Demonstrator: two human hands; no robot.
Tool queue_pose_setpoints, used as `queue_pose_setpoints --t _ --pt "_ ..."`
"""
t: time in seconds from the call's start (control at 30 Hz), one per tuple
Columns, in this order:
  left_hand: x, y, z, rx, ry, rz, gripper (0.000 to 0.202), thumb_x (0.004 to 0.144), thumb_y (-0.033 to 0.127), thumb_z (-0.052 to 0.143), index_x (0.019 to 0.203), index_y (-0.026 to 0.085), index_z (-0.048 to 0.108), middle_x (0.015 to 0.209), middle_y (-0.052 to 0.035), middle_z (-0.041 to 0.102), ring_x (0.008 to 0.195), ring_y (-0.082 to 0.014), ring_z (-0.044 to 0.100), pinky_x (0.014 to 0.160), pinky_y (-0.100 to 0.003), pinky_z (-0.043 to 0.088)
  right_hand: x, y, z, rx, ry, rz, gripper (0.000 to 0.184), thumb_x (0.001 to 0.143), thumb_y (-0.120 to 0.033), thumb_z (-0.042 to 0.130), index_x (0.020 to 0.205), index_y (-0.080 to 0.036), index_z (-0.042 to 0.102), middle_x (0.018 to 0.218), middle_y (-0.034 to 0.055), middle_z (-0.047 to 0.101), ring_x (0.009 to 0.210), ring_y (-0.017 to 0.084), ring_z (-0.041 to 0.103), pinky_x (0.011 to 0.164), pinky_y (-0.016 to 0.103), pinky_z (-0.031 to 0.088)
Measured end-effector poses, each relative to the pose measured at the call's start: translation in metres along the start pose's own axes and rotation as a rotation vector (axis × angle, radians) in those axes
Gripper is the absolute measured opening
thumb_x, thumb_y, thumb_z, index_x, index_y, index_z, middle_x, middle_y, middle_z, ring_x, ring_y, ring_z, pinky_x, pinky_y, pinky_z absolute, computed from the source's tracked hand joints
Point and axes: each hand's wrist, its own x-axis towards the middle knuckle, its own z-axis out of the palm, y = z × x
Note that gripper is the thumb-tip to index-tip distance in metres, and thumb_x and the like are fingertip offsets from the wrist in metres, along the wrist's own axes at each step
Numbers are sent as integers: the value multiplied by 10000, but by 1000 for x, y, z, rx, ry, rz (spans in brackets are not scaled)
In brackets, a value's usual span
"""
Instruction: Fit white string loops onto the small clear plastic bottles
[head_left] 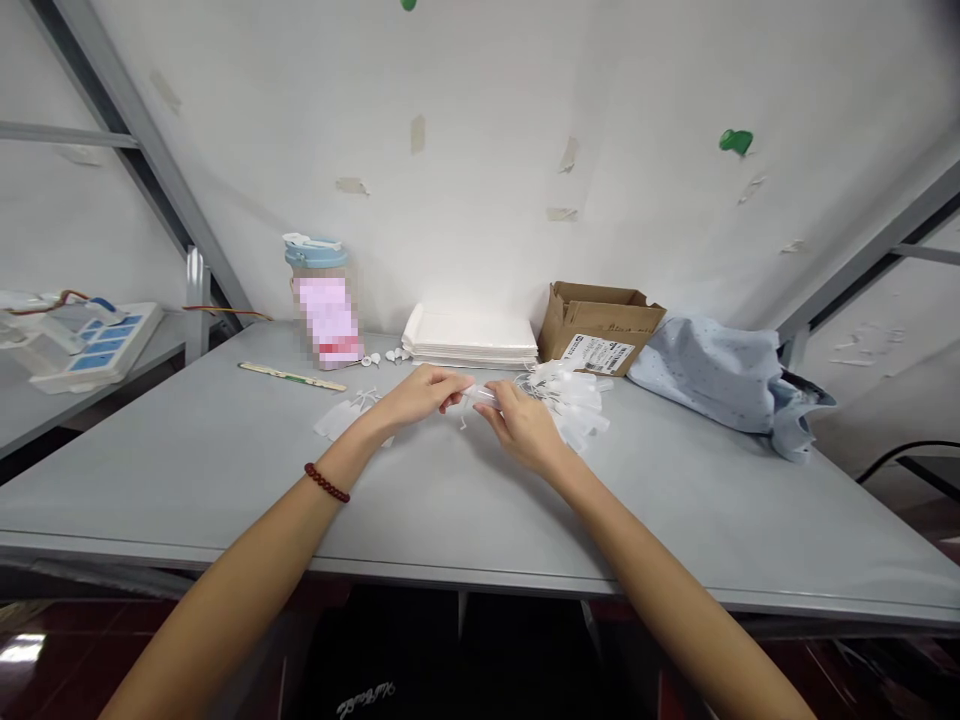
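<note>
Both hands are closed on a small translucent white piece [484,396] above the middle of the table. My left hand [421,394] pinches its left end between thumb and fingers. On the other end, the thumb and fingers of my right hand [525,428] grip it. A thin white cord hangs just below the piece. Beside my right hand lies a heap of similar translucent pieces [577,400] with white cords. A few more flat translucent pieces [339,420] lie to the left, partly hidden behind my left forearm.
On the grey table [450,510], a stack of white sheets [472,338] lies against the wall, with an open cardboard box [592,325] and a light blue cloth [712,375] to its right. A blue-lidded container [315,255], blurred phone-like object [330,320] and patterned strip [292,377] are left.
</note>
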Motion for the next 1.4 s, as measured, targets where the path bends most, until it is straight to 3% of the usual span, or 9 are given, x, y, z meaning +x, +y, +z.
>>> queue_pose_setpoints --t 0.13,0.27,0.47,0.57,0.7,0.87,1.1,1.23,1.4 --pt "0 -1 4 -94 -35 -12 417 813 465 508 532 172 415 571 25 412 565 -110 401 606 -258 364 0 -3 0 177 26 49 242 934 -364 388 999 -162 505 807 54 603 685 168 536 603 263 357" --pt "1 -2 4 -67 -43 29 427 814 486 497 536 173 414 572 25 395 563 -109 373 606 -254 373 -1 -6 -1 446 -14 126 289 925 -423 378 763 -197 455 588 -43 431 534 109 399 534 238 306" --pt "2 -6 1 49 -19 111 440 817 558 470 632 162 525 660 -8 505 657 -137 462 651 -260 405 1 -5 -3 714 -69 218 364 900 -487 396 688 -195 441 567 -57 353 520 92 345 516 229 297" --pt "1 -5 3 -27 -30 89 440 820 562 476 698 153 583 728 -20 561 687 -136 493 672 -259 419 2 -1 -3 572 20 198 313 905 -443 412 764 -181 510 611 -38 429 556 105 392 544 233 310" --pt "-1 -2 6 -45 -86 50 365 808 476 545 691 145 647 633 -13 566 652 -129 505 646 -249 402 3 3 -1 296 89 114 228 911 -346 433 919 -162 568 765 31 572 657 145 486 618 254 352" --pt "-2 1 5 -118 84 65 304 762 400 619 599 144 625 512 24 485 514 -88 420 541 -234 349 4 5 -1 98 71 74 228 914 -282 443 1060 -165 574 949 95 626 800 203 562 663 278 388" --pt "3 -6 -2 -261 218 -16 399 784 503 590 632 135 625 493 45 416 408 -54 346 457 -234 289 3 9 -4 52 112 82 227 921 -274 441 1077 -182 578 976 97 623 756 192 562 642 276 389" --pt "3 -7 -1 -165 103 -97 472 794 573 545 637 134 621 505 39 423 421 -57 340 489 -242 309 2 8 -2 25 88 52 243 924 -279 441 1093 -168 575 954 96 614 752 189 559 632 269 384" --pt "2 -7 6 -186 -88 -65 481 776 590 565 580 152 542 524 51 290 497 -86 328 489 -243 265 1 3 0 -29 47 13 251 933 -272 418 1103 -178 576 921 87 590 725 178 546 600 259 365"
